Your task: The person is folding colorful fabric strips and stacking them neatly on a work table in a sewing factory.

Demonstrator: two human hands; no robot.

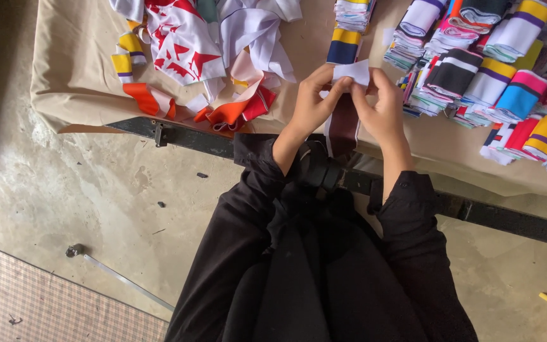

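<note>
Both hands meet over the near edge of the desk (77, 76): the left hand (311, 104) and the right hand (384, 111) each have fingers closed on a small white cloth (354, 71). A dark red strip (343, 123) hangs down from the cloth toward the person. To fold it well, I think both hands should keep the edges even, away from the folded stacks (489, 69) right of the cloth.

Fabric rolls (495, 69) cut off at top & right edges. Maroon strip (343, 126) partly hidden behind hands; its lower end can't be made out.
</note>
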